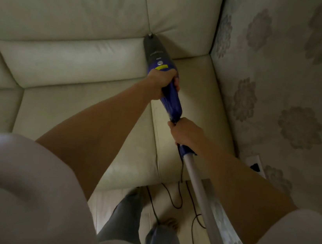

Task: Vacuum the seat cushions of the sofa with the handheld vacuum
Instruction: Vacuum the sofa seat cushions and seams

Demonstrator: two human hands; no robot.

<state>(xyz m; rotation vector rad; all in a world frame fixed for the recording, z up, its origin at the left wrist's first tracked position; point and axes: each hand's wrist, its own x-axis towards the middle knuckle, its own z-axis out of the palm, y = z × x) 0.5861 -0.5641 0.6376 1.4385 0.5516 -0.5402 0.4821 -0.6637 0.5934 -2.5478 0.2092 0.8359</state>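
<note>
Nearest the camera are two pale sleeves and, between the forearms, grey trouser legs over a light floor where a thin black power cord loops about. A silver tube runs up from the lower right to a blue collar, and the right hand is wrapped round the vacuum at that joint, fingers curled tight on it. Just beyond, the left hand grasps the blue body of the handheld vacuum from the side, thumb and fingers closed around it below a yellow label and a small round button. The vacuum's dark grey nozzle points away, its tip pressed into the crease where the seat cushion meets the back cushions of the cream leather sofa, right at the seam between two back panels. To the right, floral wallpaper runs alongside the sofa, with a wall socket low on it.
</note>
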